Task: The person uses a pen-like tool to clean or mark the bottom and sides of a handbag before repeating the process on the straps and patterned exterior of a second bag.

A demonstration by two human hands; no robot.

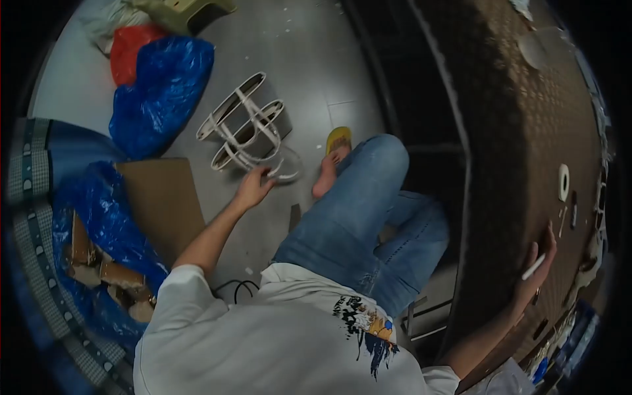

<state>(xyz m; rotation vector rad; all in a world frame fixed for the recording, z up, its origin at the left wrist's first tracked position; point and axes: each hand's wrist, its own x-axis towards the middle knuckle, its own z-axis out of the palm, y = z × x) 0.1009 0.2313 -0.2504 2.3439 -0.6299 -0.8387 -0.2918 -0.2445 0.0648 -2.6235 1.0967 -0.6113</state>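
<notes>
In the head view, the left hand (253, 189) is nearer, fingers parted just beside the handles (288, 177), any contact unclear; the bags (245, 125) lie at 11 o'clock from them, openings running 8 to 2; the right hand (532, 276), at 4, grips a white stick (533, 266).

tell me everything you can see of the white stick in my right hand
The white stick is slim, straight and pen-like, plain and smooth-looking; its material and any markings are too small to tell. It lies slantwise across your right hand, which holds it over the brown tabletop. Whether it touches the tabletop cannot be told.
</notes>
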